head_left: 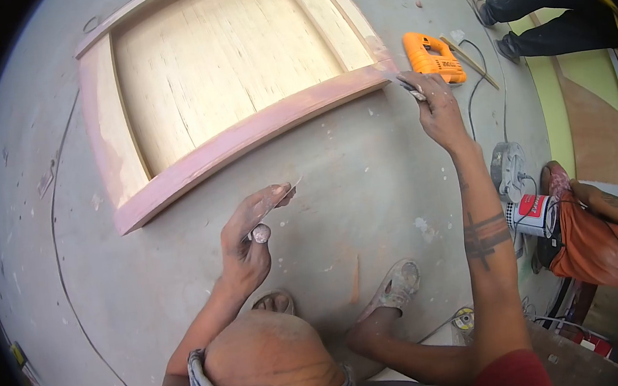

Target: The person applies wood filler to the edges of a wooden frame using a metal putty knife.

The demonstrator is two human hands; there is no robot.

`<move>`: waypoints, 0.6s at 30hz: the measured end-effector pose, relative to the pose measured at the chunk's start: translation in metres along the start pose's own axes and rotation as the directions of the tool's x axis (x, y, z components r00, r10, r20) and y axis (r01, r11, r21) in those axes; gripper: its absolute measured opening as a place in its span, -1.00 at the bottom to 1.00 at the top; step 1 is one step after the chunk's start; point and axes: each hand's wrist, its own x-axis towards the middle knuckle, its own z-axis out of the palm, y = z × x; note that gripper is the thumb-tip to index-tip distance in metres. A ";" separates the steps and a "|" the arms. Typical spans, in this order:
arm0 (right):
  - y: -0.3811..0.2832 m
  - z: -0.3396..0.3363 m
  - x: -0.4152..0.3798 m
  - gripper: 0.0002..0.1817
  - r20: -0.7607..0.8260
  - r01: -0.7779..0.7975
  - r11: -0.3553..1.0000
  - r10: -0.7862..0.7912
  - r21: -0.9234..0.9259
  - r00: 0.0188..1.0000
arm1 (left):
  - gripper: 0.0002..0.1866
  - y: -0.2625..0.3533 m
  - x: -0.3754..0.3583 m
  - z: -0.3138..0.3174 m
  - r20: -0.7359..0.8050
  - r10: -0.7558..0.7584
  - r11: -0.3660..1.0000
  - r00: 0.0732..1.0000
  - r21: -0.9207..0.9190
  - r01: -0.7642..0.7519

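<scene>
A wooden panel [228, 52] with a raised frame lies on the floor ahead of me, and pinkish filler coats its near rail [245, 143] and left side. My right hand [439, 110] is closed around a putty knife [415, 93], whose blade is at the near right corner of the frame. Closer to my body, my left hand [243, 248] grips a second putty knife [260, 233]. Its rounded handle end shows by the thumb, and the thin blade runs along the fingers, apart from the panel.
An orange power tool [436, 60] lies beyond my right hand, beside a wooden stick [475, 65] and a cable. To the right, a person in orange shorts [603, 239] sits near a paint can [530, 215]. Another person's dark trousers [559, 12] show at upper right.
</scene>
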 end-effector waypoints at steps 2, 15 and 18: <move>0.012 0.004 0.007 -0.45 0.029 0.111 0.987 -0.108 -0.116 0.994 | -0.46 -0.001 -0.001 -0.002 -0.006 -0.011 1.000 1.000 0.005 0.011; 0.024 0.028 0.018 -0.39 0.068 0.106 0.968 -0.092 -0.227 0.993 | -0.42 -0.008 -0.009 -0.005 -0.118 -0.136 0.985 0.984 0.094 0.147; 0.023 0.033 0.017 -0.36 0.079 0.102 0.964 -0.085 -0.246 0.993 | -0.39 -0.008 -0.009 -0.006 -0.121 -0.163 0.978 0.979 0.110 0.177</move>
